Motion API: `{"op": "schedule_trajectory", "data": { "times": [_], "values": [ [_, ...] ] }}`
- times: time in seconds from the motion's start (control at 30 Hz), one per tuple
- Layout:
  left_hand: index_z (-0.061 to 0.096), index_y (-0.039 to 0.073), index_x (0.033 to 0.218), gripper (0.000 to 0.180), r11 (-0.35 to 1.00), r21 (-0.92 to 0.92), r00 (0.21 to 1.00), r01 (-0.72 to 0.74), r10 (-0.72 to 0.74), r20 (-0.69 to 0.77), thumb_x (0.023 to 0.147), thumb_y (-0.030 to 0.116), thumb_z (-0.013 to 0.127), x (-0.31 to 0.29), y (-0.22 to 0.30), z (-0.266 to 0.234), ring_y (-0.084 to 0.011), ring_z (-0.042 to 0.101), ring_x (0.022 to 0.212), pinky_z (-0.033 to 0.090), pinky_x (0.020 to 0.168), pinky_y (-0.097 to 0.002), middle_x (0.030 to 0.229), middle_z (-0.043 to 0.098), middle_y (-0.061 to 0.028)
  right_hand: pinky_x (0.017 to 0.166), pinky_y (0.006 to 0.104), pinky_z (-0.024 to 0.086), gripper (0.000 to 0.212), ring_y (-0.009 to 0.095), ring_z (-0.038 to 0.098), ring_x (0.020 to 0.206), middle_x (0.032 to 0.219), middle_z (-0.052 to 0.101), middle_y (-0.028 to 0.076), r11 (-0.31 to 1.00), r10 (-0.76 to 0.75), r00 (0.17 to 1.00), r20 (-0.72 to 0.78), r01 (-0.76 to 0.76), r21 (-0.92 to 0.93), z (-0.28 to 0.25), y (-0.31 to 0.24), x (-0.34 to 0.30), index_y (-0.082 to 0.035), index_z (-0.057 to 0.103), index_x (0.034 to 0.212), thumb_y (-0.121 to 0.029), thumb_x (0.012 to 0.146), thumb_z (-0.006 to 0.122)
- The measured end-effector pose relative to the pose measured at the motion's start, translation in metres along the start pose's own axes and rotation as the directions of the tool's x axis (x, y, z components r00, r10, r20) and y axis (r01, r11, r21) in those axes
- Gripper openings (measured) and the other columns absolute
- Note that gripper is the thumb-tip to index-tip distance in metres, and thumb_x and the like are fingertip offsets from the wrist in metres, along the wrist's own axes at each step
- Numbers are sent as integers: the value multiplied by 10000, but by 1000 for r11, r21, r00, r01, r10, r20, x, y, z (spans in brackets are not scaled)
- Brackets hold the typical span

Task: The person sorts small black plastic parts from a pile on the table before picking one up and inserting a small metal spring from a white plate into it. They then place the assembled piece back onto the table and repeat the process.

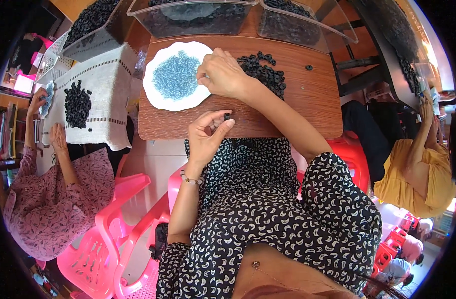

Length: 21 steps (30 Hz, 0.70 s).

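Near the front edge of the brown wooden table [312, 109], my left hand [203, 139] is closed, pinching a small black cylindrical part [227, 117] between thumb and fingers. My right hand [223, 74] reaches over the right rim of a white scalloped plate [155, 97]. Its fingers are pinched together beside a heap of tiny translucent bluish pieces [175, 77]; whatever is between the fingertips is hidden. Just right of that hand lies a pile of small black ring-like parts [270, 77], partly covered by my wrist. One loose black part [308, 67] lies farther right.
Clear plastic bins [193, 22] of black parts line the table's far side. At left, a person works at a cloth-covered table [100, 94] with another black pile [78, 104]. A person in yellow [412, 169] sits at right. Pink plastic chairs [95, 249] stand lower left.
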<state>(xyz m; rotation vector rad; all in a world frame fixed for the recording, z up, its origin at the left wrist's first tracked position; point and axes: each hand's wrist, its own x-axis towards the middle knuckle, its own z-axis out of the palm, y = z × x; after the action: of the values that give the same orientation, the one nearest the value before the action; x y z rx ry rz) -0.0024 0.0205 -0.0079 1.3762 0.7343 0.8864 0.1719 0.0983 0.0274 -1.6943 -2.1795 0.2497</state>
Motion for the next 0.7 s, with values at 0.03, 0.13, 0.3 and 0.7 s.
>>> {"op": "schedule_trajectory", "data": {
  "times": [0.03, 0.13, 0.3, 0.7],
  "values": [
    [754, 4, 1105, 256, 1000, 4, 1000, -13, 13, -5, 873, 99, 804, 0, -1, 0, -47, 494, 727, 399, 640, -207, 849, 597, 27, 933, 460, 458, 123, 334, 575, 1016, 972, 689, 134, 1000, 5, 1000, -4, -5, -10, 1, -1, 1, -93, 781, 915, -177, 835, 741],
    [754, 4, 1104, 255, 1000, -3, 1000, -25, 25, -10, 874, 102, 805, 1, -4, 1, -48, 495, 727, 400, 641, -208, 841, 586, 29, 944, 472, 446, 120, 339, 570, 1023, 974, 687, 140, 1000, 7, 1000, -21, -7, -23, 5, 0, 0, -74, 768, 887, -177, 846, 723],
    [755, 6, 1103, 257, 1000, -20, 1000, -9, 9, -29, 871, 103, 808, 1, -5, 0, -50, 491, 728, 399, 648, -208, 844, 582, 28, 928, 469, 442, 129, 335, 562, 997, 960, 680, 140, 999, -1, 996, -84, 5, 54, -3, 5, -3, -58, 757, 890, -170, 848, 708],
    [750, 5, 1119, 270, 999, -1, 999, -32, 32, -31, 868, 82, 809, 1, -4, 1, -45, 493, 741, 405, 658, -203, 857, 576, 34, 880, 432, 411, 98, 289, 529, 1004, 961, 630, 63, 943, -223, 961, -166, 169, -288, -1, 12, 0, -93, 712, 856, -191, 849, 710]
  ]
}}
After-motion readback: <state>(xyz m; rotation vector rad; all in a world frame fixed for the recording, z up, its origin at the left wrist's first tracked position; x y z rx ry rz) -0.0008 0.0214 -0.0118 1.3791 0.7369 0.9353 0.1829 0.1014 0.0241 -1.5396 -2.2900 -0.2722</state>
